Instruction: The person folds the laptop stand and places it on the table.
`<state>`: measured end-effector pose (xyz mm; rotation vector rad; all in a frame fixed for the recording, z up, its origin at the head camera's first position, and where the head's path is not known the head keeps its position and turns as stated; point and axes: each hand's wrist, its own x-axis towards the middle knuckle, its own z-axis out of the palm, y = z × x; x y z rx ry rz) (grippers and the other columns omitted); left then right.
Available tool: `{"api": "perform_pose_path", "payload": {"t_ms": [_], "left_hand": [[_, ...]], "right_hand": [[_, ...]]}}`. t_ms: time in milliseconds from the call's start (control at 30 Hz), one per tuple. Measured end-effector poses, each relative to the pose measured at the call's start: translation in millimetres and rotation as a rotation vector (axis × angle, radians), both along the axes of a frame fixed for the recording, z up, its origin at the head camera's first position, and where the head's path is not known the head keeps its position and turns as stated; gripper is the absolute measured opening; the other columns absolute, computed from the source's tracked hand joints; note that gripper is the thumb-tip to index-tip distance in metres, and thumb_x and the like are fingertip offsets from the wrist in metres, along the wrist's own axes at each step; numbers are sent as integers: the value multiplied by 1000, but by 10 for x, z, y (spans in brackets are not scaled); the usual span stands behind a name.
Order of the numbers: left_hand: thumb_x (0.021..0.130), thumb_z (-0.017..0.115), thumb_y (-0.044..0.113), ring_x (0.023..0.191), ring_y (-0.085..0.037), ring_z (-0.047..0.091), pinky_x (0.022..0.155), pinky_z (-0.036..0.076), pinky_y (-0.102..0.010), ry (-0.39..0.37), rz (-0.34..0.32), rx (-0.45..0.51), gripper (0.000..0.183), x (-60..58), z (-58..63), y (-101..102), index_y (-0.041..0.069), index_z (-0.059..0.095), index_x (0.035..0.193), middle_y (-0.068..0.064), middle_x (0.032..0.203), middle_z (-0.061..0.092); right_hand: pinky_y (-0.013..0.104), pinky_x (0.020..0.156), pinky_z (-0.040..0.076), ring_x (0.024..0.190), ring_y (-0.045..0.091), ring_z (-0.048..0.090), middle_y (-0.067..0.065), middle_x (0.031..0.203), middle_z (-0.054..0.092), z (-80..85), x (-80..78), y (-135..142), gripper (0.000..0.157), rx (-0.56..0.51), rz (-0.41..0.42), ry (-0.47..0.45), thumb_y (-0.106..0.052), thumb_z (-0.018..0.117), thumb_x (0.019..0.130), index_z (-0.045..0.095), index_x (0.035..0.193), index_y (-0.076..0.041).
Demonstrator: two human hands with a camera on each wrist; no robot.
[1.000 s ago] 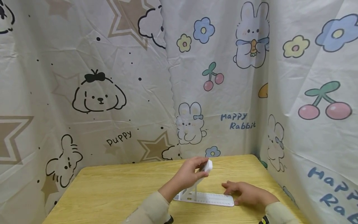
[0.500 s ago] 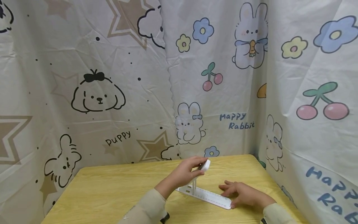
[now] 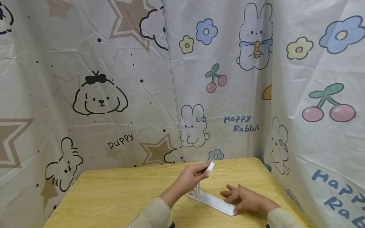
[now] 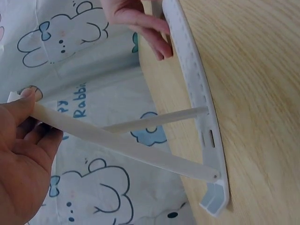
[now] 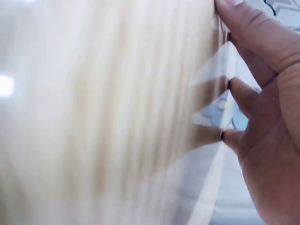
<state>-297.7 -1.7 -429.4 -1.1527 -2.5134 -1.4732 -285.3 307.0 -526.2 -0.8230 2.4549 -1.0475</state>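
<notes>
A white folding stand [image 3: 212, 202] rests on the table, its long base dotted with small marks along the edges. Its tilted panel [image 4: 126, 145] rises from one end of the base, with a thin strut [image 4: 154, 119] behind it. My left hand [image 3: 189, 175] pinches the panel's raised end between thumb and fingers. At the base's other end, my right hand [image 3: 249, 199] has its thumb at the near corner and a finger at the far edge. Its other fingers [image 5: 241, 93] are spread, tips down on the tabletop.
The wood-grain table [image 3: 119, 190] stands against cream curtains [image 3: 156, 79] printed with puppies, rabbits, flowers and cherries. The curtain folds close in along the table's back and right edges.
The stand's base has swung, its right end coming toward me and its left end going away. Both hands have shifted slightly left with it, the left one still holding the panel.
</notes>
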Motion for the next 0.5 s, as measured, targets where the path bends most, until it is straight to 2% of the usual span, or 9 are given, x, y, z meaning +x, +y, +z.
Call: {"api": "perform_pose_path", "payload": {"t_ms": [233,367,500], "left_hand": [[99,65,10,127,-13,60,98,52,-19,24,-16,-28,52,-62,18,-114,18,53,149,0,151,53],[99,65,9,127,-13,59,98,52,-17,50,-17,-41,52,-27,52,-118,16,51,149,-1,152,52],[99,65,11,124,-9,60,95,52,-15,87,10,-79,52,16,70,-113,16,51,150,-1,151,52]], "right_hand": [[81,109,-11,152,48,19,-2,151,55,12,32,-117,52,5,56,27,-33,83,80,72,130,-23],[79,110,-13,153,48,16,0,154,52,77,18,-106,49,14,85,-11,-25,80,84,71,132,-23],[80,108,-15,152,50,13,0,153,52,105,7,-109,46,1,114,-49,-22,78,86,71,131,-23]]}}
